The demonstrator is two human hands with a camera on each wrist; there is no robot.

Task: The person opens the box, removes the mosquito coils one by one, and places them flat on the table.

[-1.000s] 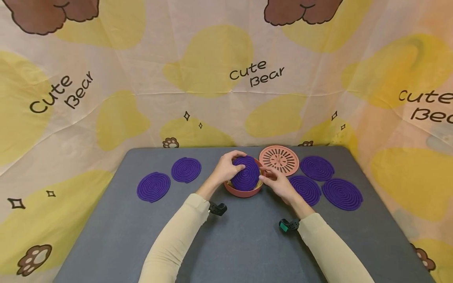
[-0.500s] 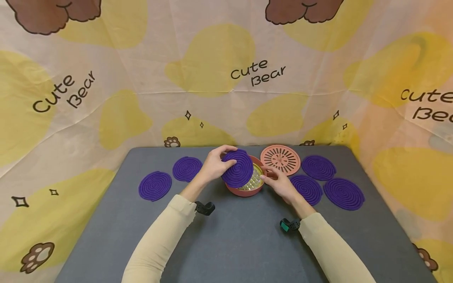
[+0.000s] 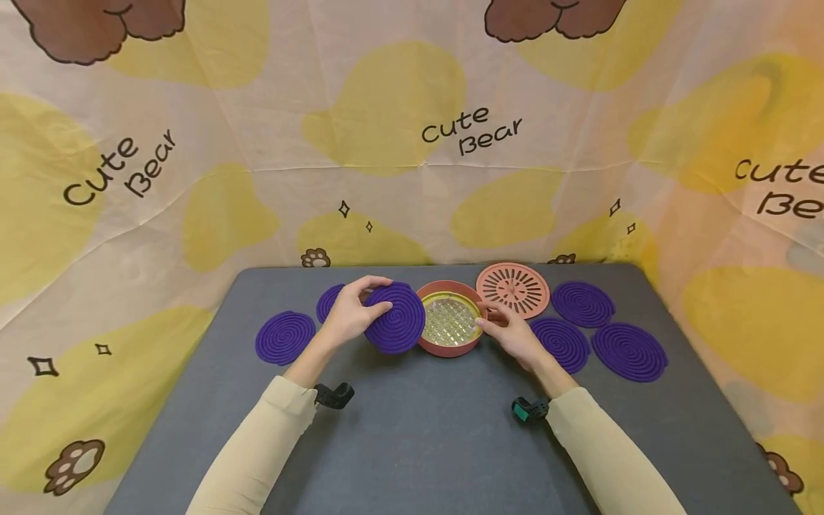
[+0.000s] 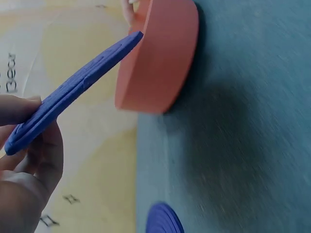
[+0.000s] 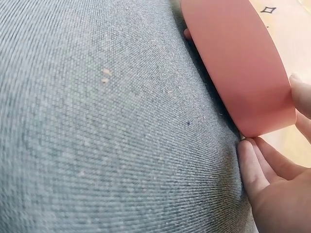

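Observation:
A purple spiral mosquito coil (image 3: pixel 398 322) is pinched by its left edge between thumb and fingers of my left hand (image 3: pixel 347 317). In the left wrist view the coil (image 4: pixel 80 85) is tilted and held above the table, beside the pink box (image 4: pixel 163 58). This round mosquito coil box (image 3: pixel 448 349) stands uncovered, with a yellow ring and a glittery mesh inside. My right hand (image 3: pixel 515 336) grips its right side, the thumb at the rim; in the right wrist view other fingertips (image 5: pixel 248 150) lie low against the outer wall.
Behind and right of the box lies its slotted pink lid (image 3: pixel 513 292). Several coils lie flat at the right, including a front one (image 3: pixel 631 352). Two more are at the left: an outer coil (image 3: pixel 285 337) and one (image 3: pixel 328 300) partly behind my left hand. Printed cloth (image 3: pixel 399 193) hangs behind the table.
My left hand has carried the coil leftward off the box, so the glittery inside now shows. The right hand has stayed at the box's right side.

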